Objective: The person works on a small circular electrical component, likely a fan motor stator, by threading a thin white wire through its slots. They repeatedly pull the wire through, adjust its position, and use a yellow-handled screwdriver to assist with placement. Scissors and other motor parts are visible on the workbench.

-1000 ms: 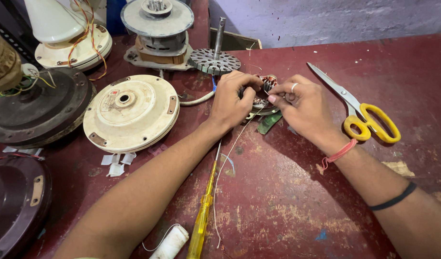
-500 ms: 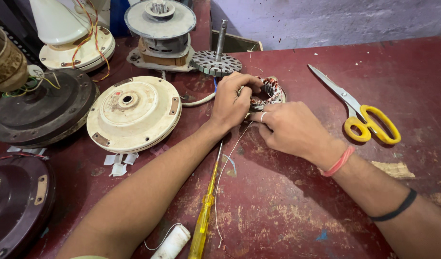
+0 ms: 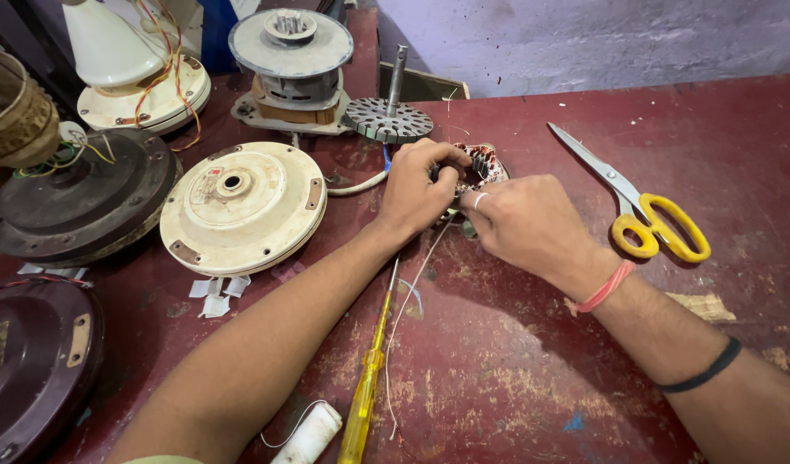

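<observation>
**Holding a wound stator between both hands**

Looking down from the head cam, I see the small stator (image 3: 482, 165) w/ copper windings lying on the red table (image 3: 541, 378), near the middle, just behind the fingers of both hands. It sits between the hands: left hand in front-left of it, right hand in front-right, and most of it is hidden by them.

My left hand (image 3: 419, 189) is curled, fingers bent down over the left edge of the stator, and thumb and fingertips pinch it there. My right hand (image 3: 525, 222) is half closed, knuckles up, w/ a ring on one finger; its fingertips go under the hand toward the stator, so I cannot tell exactly what they grip. A thin white wire (image 3: 405, 318) runs from under the hands toward me.

Approx. around: yellow-handled scissors (image 3: 644, 210) lie well apart on the right, a yellow screwdriver (image 3: 366, 387) lies along the left forearm, a cream round motor cover (image 3: 243, 206) is just left of the left hand, a slotted rotor w/ shaft (image 3: 388, 116) stands behind the hands.
</observation>
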